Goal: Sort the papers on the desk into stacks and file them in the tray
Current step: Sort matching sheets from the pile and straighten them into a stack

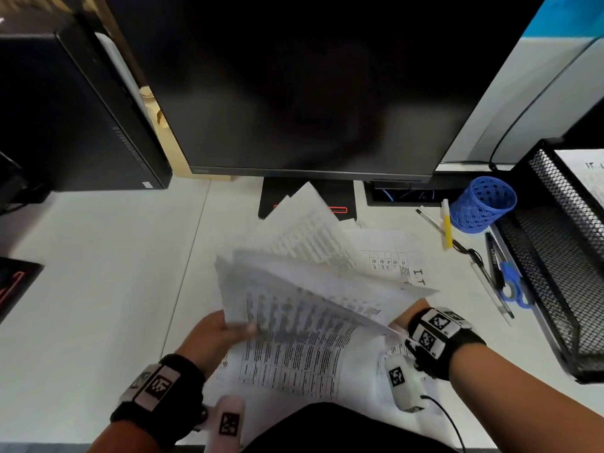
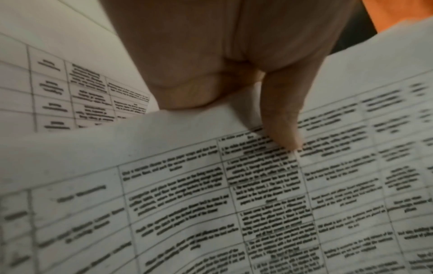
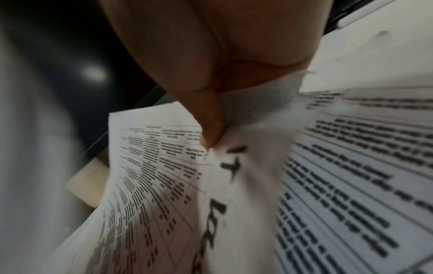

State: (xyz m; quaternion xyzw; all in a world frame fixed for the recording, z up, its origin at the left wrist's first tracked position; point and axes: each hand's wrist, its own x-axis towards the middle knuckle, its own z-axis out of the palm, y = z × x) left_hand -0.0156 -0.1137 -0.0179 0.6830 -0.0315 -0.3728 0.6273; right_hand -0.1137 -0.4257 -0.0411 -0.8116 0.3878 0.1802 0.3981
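Observation:
Both hands hold a loose bundle of printed table sheets (image 1: 304,322) raised and fanned above the white desk (image 1: 98,289). My left hand (image 1: 222,335) grips its left edge, and its thumb (image 2: 281,129) presses on the top sheet (image 2: 211,204). My right hand (image 1: 410,313) pinches the right side, with its fingers hidden under the paper. In the right wrist view the thumb (image 3: 211,128) pins several sheets (image 3: 164,185). More papers (image 1: 389,256) lie flat on the desk behind. The black mesh tray (image 1: 562,273) stands at the right, with one sheet (image 1: 585,171) in its upper tier.
A dark monitor (image 1: 310,93) on its stand (image 1: 277,197) fills the back. A blue pen cup (image 1: 483,204) lies tipped by the tray, with a yellow highlighter (image 1: 447,230), pens and blue scissors (image 1: 511,286) scattered beside it. A black computer tower (image 1: 81,119) stands at the back left.

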